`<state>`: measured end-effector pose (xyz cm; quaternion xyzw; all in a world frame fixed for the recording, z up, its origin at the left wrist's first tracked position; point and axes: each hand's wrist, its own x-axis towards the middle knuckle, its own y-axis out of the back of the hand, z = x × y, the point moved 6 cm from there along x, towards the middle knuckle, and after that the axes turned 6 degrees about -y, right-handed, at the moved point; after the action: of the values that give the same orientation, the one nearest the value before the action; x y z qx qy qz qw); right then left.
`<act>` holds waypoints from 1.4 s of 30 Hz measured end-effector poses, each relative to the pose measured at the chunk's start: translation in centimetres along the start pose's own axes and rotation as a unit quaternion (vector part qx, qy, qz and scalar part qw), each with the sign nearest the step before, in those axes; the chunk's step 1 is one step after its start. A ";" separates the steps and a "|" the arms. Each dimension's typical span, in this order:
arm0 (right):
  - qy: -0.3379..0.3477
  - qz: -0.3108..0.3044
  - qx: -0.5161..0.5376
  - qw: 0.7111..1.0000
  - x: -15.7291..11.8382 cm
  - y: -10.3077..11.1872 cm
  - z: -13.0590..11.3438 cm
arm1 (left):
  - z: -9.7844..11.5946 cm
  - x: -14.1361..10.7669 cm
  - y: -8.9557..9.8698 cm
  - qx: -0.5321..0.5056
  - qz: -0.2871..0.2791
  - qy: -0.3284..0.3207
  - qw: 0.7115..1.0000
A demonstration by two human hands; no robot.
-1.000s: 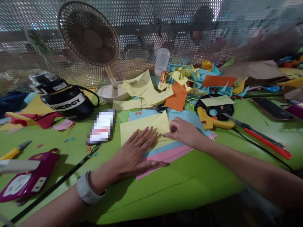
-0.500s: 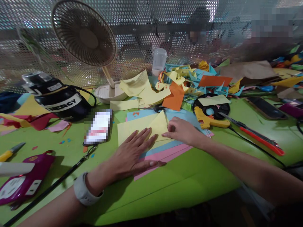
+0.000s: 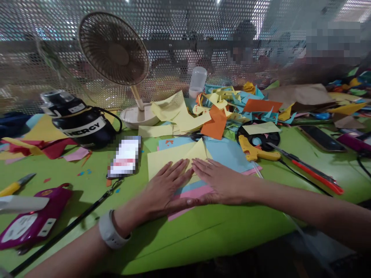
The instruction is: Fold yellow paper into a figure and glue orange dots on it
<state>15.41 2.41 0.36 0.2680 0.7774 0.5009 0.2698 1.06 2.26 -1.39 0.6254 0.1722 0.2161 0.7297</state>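
Note:
A sheet of yellow paper lies before me, its right part folded over into a pointed flap. Flat on the paper's lower left rests my left hand, fingers stretched out, a pale watch band on the wrist. My right hand presses flat over the folded side, with its fingertips meeting those of the left. Both thumbs come together near the table edge. Beneath the yellow sheet are blue paper and pink paper. The hands cover the lower part of the fold.
On the green table lie a phone, a yellow glue gun, a red-handled cutter and a purple device. Behind are a black bottle, a fan and a pile of coloured paper scraps.
My right hand has gone from curled fingers at the fold's right edge to lying flat on the paper beside my left hand. The view has shifted slightly.

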 end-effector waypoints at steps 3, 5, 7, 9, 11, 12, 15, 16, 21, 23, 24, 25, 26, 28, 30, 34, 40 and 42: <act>0.005 0.021 -0.035 0.999 -0.9 -0.8 0.4 | 0.0 -0.2 0.0 0.002 0.009 -0.012 1.000; 0.002 0.022 -0.053 0.998 -1.7 -0.8 0.8 | 0.0 -0.3 0.1 -0.006 0.014 -0.012 1.000; -0.007 0.021 -0.065 0.998 -2.4 -0.4 1.1 | 0.0 -0.4 0.1 -0.018 0.015 -0.006 1.000; -0.019 0.039 -0.070 0.997 -2.7 0.7 1.1 | 0.0 -0.4 0.1 -0.027 0.010 0.003 1.000; -0.055 0.090 -0.066 0.992 -2.2 2.6 1.0 | 0.0 -0.4 0.0 -0.029 0.001 0.009 1.000; -0.088 0.124 -0.056 0.987 -1.7 3.7 1.0 | 0.0 -0.4 0.0 -0.028 -0.001 0.010 1.000; -0.205 0.113 0.061 0.970 1.0 5.0 1.3 | 0.1 -0.5 0.0 -0.013 0.006 0.006 1.000; -0.219 0.033 0.146 0.964 2.2 4.2 1.2 | 0.1 -0.5 0.0 -0.008 0.009 0.002 1.000; -0.231 -0.164 0.304 0.910 5.8 1.2 0.3 | -0.1 -0.6 -0.3 0.007 0.020 -0.016 1.000; -0.239 -0.173 0.311 0.903 6.2 0.5 0.6 | -0.3 -0.6 -0.4 0.008 0.017 -0.011 1.000; -0.246 -0.177 0.316 0.899 6.2 0.3 0.9 | -0.3 -0.5 -0.5 0.007 0.014 -0.008 1.000; -0.254 -0.181 0.320 0.895 6.1 0.1 1.2 | -0.4 -0.5 -0.6 0.005 0.011 -0.005 1.000; -0.262 -0.184 0.322 0.891 5.9 0.0 1.5 | -0.4 -0.5 -0.6 0.003 0.008 -0.001 1.000; -0.277 -0.190 0.319 0.886 5.2 0.0 2.4 | -0.4 -0.4 -0.6 0.000 0.005 0.004 1.000; -0.294 -0.193 0.311 0.883 4.1 0.3 3.5 | -0.3 -0.3 -0.4 -0.002 0.003 0.006 1.000; -0.330 -0.191 0.292 0.877 0.9 1.4 6.1 | 0.0 -0.2 -0.1 -0.007 -0.008 0.014 1.000; -0.333 -0.157 0.288 0.884 -0.2 2.8 6.7 | -0.2 -0.4 -0.3 -0.007 -0.006 0.007 1.000; -0.316 -0.157 0.295 0.888 0.9 2.3 5.8 | -0.3 -0.5 -0.6 -0.009 -0.012 0.009 1.000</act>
<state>19.09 7.50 0.33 0.3537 0.7950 0.0886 0.4847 0.54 2.13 -2.02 0.6144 0.1845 0.2144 0.7365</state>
